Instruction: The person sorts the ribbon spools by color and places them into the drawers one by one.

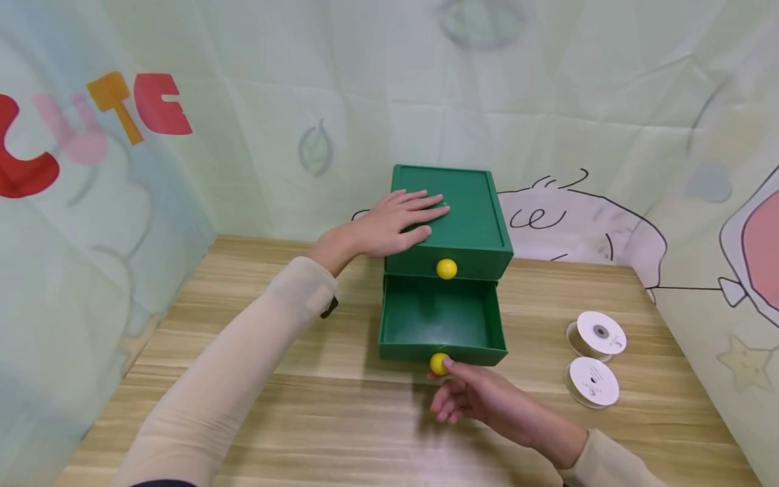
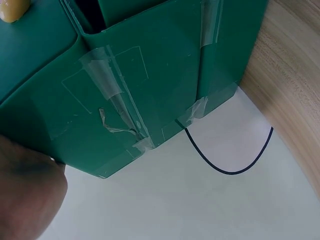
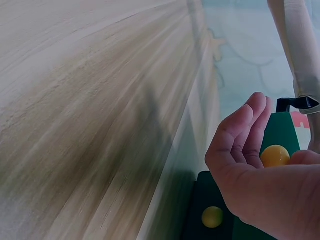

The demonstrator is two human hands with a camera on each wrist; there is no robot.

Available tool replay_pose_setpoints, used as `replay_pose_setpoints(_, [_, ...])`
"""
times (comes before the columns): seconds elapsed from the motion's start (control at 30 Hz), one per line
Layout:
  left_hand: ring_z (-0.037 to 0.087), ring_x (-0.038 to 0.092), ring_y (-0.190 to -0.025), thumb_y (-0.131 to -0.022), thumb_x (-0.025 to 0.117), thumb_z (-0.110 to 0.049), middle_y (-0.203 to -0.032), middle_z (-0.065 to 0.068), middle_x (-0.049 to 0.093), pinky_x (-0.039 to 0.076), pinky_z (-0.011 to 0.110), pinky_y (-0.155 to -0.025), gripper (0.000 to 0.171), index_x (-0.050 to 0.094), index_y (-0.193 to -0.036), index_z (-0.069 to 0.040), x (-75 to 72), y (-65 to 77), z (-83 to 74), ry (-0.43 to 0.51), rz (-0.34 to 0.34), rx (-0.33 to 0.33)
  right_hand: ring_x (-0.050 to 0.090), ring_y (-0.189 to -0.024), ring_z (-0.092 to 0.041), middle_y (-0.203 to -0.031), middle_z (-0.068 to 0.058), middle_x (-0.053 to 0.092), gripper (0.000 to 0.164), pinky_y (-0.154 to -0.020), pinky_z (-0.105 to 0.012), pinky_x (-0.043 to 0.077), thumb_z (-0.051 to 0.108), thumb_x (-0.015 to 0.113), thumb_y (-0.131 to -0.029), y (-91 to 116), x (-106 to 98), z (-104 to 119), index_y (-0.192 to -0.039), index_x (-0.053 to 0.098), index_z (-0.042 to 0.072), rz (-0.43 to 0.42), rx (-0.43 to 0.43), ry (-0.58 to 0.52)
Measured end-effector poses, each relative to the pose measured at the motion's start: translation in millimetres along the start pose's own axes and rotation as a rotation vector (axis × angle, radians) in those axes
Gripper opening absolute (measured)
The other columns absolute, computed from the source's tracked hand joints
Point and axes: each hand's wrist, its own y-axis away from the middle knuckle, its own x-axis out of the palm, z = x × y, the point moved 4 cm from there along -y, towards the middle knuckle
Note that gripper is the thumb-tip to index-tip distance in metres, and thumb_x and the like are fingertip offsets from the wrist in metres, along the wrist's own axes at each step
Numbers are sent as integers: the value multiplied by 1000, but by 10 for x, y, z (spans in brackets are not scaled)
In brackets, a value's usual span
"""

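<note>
A small green drawer cabinet stands on the wooden table, its lower drawer pulled out with a bare inside showing. Its upper drawer is closed, with a round yellow knob on the front. My left hand rests on the cabinet top, fingers straight and slightly spread. With thumb and index finger, my right hand pinches the yellow knob of the lower drawer; its other fingers are curled below. Clear tape covers seams on the cabinet's side in the left wrist view.
Two white spools, one behind the other, lie on the table right of the cabinet. A printed cloth backdrop hangs close behind the cabinet and along both sides. The wooden tabletop extends in front.
</note>
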Motion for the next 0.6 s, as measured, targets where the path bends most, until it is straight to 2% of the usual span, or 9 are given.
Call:
replay_pose_setpoints(0.23, [27,8,-166,-115,38,-39,-178,3,19,-4,48,-133,58,30,-170,-20,7,-4,9,0,0,1,69,-89,-17,-98,-5,74,61,-84,-28,57,42,47,-114,41,-37,-46,-145,50,-10,12,-34,21])
replay_pose_setpoints(0.47, [27,8,-166,-115,38,-38,-178,3,19,-4,47,-133,58,30,-169,-20,-16,16,-19,7,-2,3,72,-89,-17,-100,-8,75,41,-85,-29,59,28,54,-112,123,-144,-94,-134,54,-7,1,-79,47])
replay_pose_setpoints(0.6, [27,8,-166,-115,38,-38,-178,3,19,-4,47,-133,58,30,-169,-20,-22,21,-24,2,0,2,72,-92,-18,-104,-10,75,47,-87,-30,59,28,52,-113,159,-211,-87,-140,52,-10,3,-85,71])
